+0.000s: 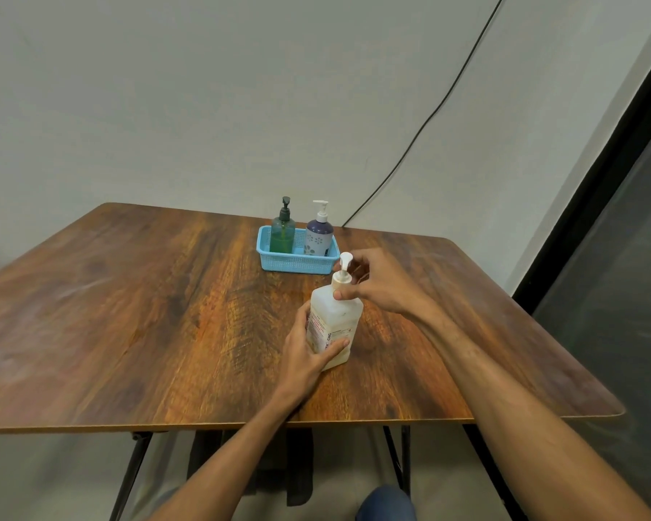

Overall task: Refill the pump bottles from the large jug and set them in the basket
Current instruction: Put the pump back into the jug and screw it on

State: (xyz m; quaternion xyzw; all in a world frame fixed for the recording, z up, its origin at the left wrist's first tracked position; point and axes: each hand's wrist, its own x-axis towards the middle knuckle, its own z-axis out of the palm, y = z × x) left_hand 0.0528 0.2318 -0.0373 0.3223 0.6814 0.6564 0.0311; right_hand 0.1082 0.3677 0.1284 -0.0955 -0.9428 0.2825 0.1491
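On the table point(166, 314), left hand point(309, 351) grips bottle point(335, 321) — right hand point(376, 283) apparently pinches pump point(343, 270).

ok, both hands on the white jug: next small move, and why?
Probably twist the pump collar with the right hand while the left hand steadies the white jug: that hand already pinches the collar, and the green bottle and purple bottle stand capped in the blue basket. Tightening seems likelier; direction can't be told.
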